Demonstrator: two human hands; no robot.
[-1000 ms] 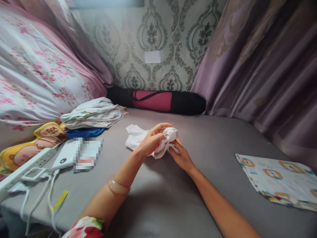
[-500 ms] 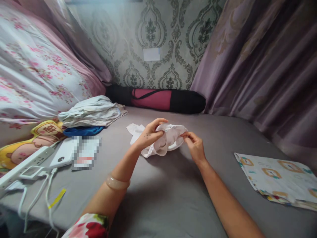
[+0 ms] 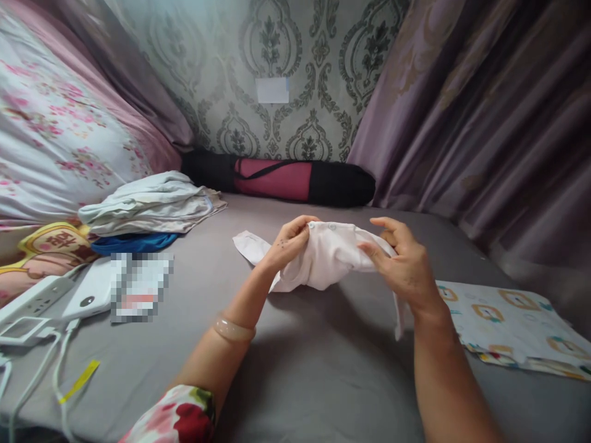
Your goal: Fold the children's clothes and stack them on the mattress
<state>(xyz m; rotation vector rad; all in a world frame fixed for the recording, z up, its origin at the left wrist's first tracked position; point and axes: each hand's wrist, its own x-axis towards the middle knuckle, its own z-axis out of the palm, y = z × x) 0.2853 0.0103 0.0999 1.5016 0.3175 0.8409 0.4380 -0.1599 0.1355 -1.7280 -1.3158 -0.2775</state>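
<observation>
Holding a white garment [image 3: 323,261] up at the middle, just above the gray sheet [image 3: 323,387], with the left hand [image 3: 289,243] closed in a pinch on the buttoned edge. Right hand [image 3: 406,264] at the other end, thumb and forefinger wide apart, touching the cloth; firmness of any grip there impossible to tell. Lifted and partly spread so far, along the top edge; lower part bunched and creased, one end trailing to the left, a narrow strip hanging below the right hand. Not yet flat, smooth or folded.

Counting: one white garment, with two buttons [image 3: 332,227] in view; one patterned cloth stack [image 3: 521,320], folded, number of layers unclear; one pile of pale cloths [image 3: 148,203], number unclear, over one blue cloth [image 3: 136,244]; one long black-and-pink bag [image 3: 341,183]; one power strip [image 3: 41,298]; one yellow tag [image 3: 83,378]; one bangle [image 3: 234,330] on the left arm.
</observation>
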